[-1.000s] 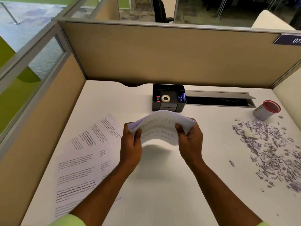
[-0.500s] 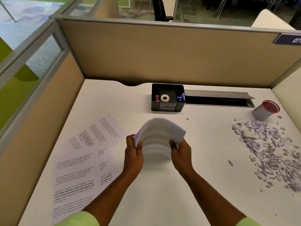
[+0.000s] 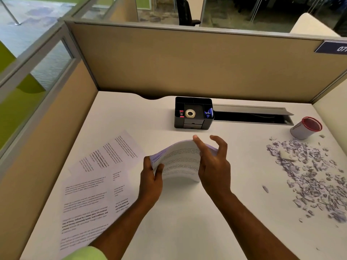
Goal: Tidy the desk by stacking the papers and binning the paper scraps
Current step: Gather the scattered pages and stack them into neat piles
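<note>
The person is holding a bowed stack of papers [image 3: 178, 162] above the tabletop [image 3: 187, 222], left hand [image 3: 151, 182] gripping its edge, right hand [image 3: 214, 162] with fingers spread loosely against it, while loose printed sheets [image 3: 93, 184] and paper scraps [image 3: 309, 177] are remaining uncollected.

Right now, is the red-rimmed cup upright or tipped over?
Tipped: the red-rimmed cup lies on its side on the desk, mouth facing the camera.
</note>
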The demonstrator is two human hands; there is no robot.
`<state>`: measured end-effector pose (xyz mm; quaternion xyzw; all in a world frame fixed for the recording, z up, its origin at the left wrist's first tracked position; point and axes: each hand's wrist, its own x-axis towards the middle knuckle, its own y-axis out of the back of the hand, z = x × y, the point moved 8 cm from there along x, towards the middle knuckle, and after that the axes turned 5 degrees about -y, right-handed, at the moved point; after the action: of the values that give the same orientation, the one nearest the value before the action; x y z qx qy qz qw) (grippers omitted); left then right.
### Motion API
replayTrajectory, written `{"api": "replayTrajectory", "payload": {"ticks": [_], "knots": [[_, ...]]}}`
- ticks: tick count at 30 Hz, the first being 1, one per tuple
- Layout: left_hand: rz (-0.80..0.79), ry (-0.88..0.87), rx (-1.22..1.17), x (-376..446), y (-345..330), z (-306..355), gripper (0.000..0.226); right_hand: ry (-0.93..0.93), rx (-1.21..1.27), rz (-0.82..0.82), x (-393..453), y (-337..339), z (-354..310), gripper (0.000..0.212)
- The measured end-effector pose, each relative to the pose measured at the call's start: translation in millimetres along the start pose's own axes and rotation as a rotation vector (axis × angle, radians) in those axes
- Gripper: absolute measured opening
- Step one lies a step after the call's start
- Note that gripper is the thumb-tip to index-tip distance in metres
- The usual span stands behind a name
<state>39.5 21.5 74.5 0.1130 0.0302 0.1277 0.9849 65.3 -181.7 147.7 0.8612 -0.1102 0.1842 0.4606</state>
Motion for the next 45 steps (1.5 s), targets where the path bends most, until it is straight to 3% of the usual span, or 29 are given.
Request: {"api": "replayTrajectory", "payload": {"ticks": [18, 20, 23, 24, 26, 28, 32, 38, 45], "knots": [[0.020, -0.018, 0.054, 1, 4, -8, 0.041, 0.017, 0.067, 0.030, -4, 6, -3, 0.067], [0.021, -0.019, 0.061, 1, 5, -7, 0.039, -0.074, 0.220, 0.077, -5, 7, 7, 0.072], [0.035, -0.013, 0.082, 3, 6, -4, 0.039, -0.429, 0.608, 0.029, -13, -11, 39, 0.092], [0.037, -0.008, 0.082, 4, 6, -5, 0.040, -0.532, 0.693, -0.037, -17, -24, 47, 0.084], [0.034, 0.002, 0.074, 7, 5, -7, 0.039, -0.655, 0.717, -0.158, -24, -47, 55, 0.045], [0.033, 0.010, 0.069, 8, 5, -8, 0.036, -0.716, 0.706, -0.169, -29, -54, 57, 0.028], [0.075, -0.028, 0.074, 5, 12, -3, 0.035, -0.687, 0.798, -0.106, -29, -44, 55, 0.024], [-0.071, 0.112, 0.147, -15, 3, -50, 0.040, -0.735, 0.647, -0.352, -62, -70, 76, 0.023], [-0.059, 0.091, 0.225, -3, 11, -38, 0.031, -0.702, 0.787, -0.383, -52, -65, 70, 0.021]]}}
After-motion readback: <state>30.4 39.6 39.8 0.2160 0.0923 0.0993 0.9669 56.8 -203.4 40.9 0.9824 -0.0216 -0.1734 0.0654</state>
